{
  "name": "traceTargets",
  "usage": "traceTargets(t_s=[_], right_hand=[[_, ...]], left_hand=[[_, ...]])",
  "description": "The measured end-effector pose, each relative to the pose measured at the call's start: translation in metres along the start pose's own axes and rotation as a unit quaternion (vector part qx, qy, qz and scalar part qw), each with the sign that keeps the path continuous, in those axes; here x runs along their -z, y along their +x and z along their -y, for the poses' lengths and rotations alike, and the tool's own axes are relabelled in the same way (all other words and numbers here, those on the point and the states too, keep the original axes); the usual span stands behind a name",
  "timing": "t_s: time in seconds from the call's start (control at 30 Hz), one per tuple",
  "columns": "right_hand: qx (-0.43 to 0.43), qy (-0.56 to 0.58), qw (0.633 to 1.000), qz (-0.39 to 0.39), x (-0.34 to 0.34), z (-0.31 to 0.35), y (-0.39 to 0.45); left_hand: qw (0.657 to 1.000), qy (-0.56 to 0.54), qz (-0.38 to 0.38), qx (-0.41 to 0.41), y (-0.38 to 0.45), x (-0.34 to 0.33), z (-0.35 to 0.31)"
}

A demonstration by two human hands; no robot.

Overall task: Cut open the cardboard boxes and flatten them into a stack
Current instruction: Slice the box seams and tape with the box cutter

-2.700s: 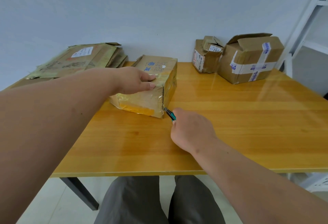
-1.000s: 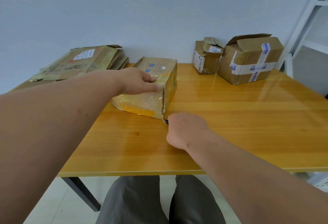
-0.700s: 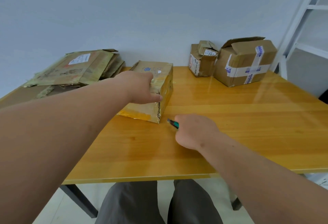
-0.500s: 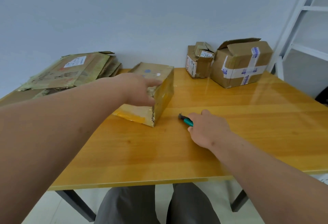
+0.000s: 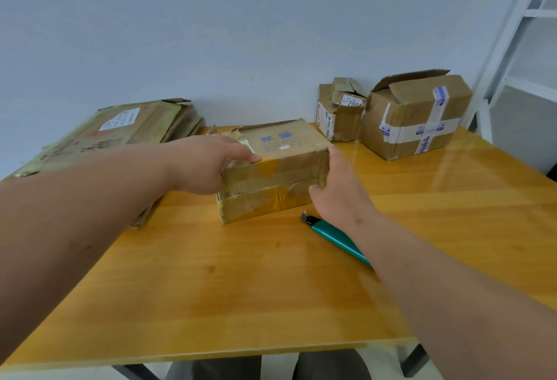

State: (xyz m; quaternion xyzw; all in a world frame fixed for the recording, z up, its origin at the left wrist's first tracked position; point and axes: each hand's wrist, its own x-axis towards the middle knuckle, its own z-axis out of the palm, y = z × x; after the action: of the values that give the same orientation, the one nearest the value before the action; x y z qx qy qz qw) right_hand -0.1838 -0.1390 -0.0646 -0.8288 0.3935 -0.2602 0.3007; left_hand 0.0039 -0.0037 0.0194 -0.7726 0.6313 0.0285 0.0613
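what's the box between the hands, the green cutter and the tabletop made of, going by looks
The brown taped box: corrugated cardboard under glossy clear and yellowish tape, with worn, frayed edges. The teal-green utility knife: its smooth, uniform body suggests plastic; the tip is too small to judge. The orange-yellow table: wood grain under shiny lacquer, perhaps laminate, since it mirrors the boxes.

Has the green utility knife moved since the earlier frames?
Yes. The utility knife now lies on the table, released, right of the taped box; earlier its tip was at the box corner.
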Motion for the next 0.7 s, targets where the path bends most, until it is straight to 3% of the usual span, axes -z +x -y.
traceTargets(t_s=[0.13,0.4,0.57,0.7], right_hand=[[-0.03,0.105,0.993,-0.042,-0.006,0.005,0.011],[-0.104,0.132,0.981,-0.094,-0.011,0.001,0.014],[-0.152,0.249,0.955,-0.058,-0.005,0.003,0.019],[-0.163,0.257,0.952,-0.026,-0.004,0.004,0.021]], left_hand=[[0.999,0.038,-0.026,0.01,0.008,-0.002,-0.005],[0.982,0.156,-0.101,0.031,0.018,-0.012,-0.02],[0.974,0.17,-0.142,0.046,0.018,-0.025,-0.017],[0.974,0.164,-0.148,0.053,0.017,-0.033,-0.017]])
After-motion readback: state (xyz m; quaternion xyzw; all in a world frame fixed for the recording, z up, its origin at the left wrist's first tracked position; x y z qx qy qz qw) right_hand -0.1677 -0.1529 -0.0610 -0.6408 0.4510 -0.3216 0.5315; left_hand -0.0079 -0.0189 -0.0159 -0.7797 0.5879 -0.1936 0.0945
